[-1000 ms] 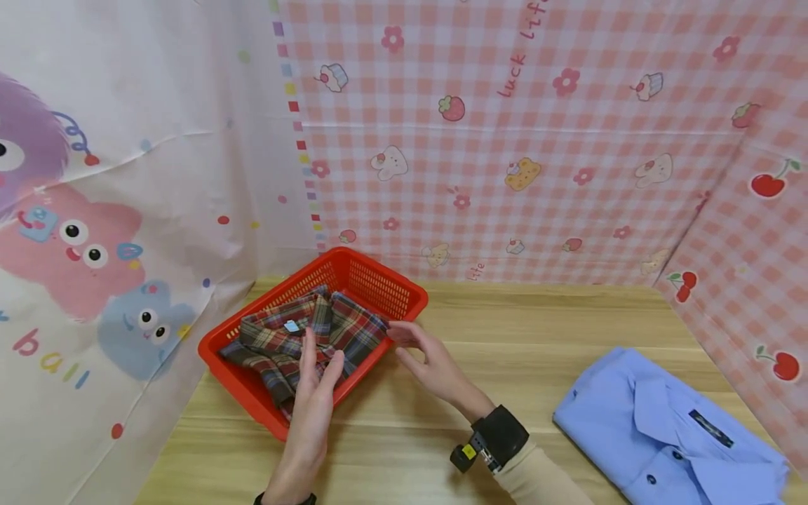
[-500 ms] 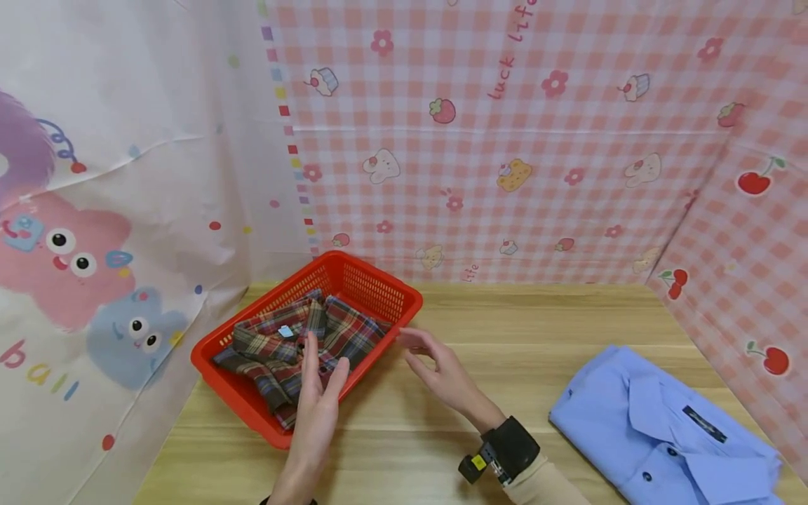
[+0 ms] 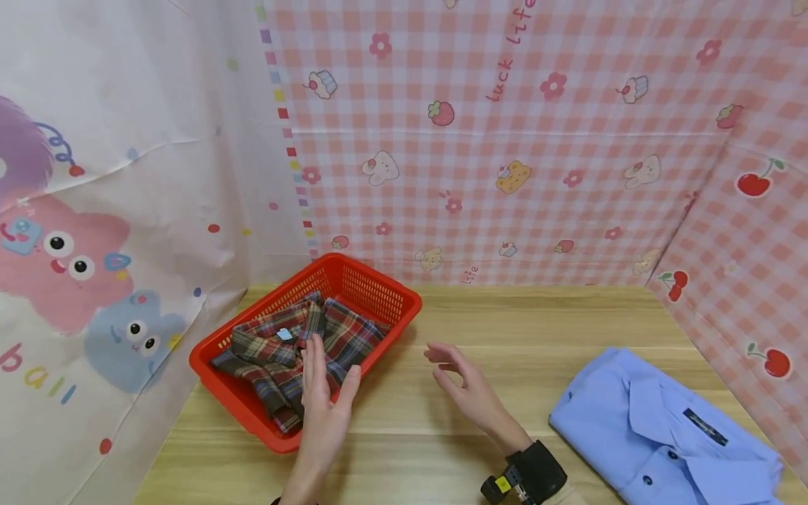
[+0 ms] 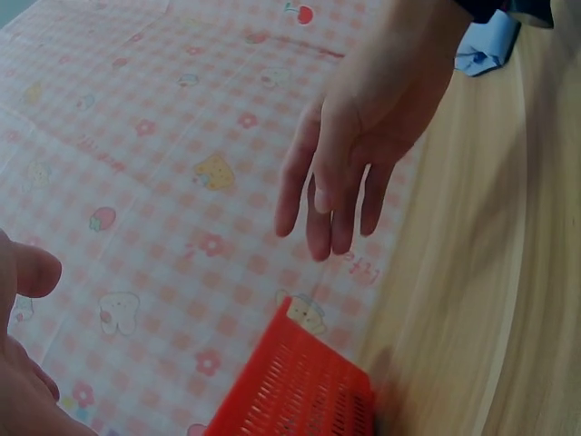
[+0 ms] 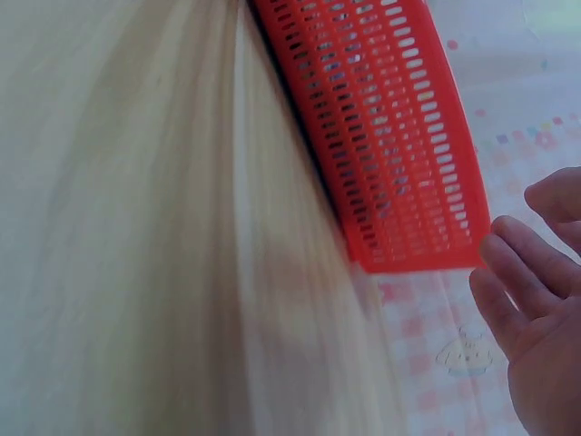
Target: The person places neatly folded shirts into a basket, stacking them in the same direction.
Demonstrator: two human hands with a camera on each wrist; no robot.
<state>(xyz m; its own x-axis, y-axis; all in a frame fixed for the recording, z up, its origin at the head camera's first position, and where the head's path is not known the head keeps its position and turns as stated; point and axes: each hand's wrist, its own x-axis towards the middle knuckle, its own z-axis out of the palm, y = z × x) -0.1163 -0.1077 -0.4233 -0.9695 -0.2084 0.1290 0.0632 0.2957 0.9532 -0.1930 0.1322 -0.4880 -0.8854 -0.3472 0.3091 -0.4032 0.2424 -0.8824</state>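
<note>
A folded plaid shirt (image 3: 353,335) with a small light-blue tag at its collar lies inside a red plastic basket (image 3: 379,280) on the left of the table. My left hand (image 3: 325,421) is over the basket's near side, fingers straight and thumb apart, and it overlaps the shirt in the head view. To the right of the basket, my right hand (image 3: 470,389) hovers over the table with relaxed, slightly bent fingers and nothing in them. In the left wrist view the right hand (image 4: 363,136) hangs above the basket's corner (image 4: 309,381).
A folded light-blue shirt (image 3: 656,428) with dark buttons lies at the right of the wooden table (image 3: 505,322). Pink checked cloth (image 3: 480,140) covers the back and right walls. A white cartoon-print cloth (image 3: 189,140) hangs on the left, close to the basket.
My right hand has drawn away from the basket's right rim, moving right and toward me. The left hand has shifted slightly right. Basket and both shirts stay put as the head view shifts slightly.
</note>
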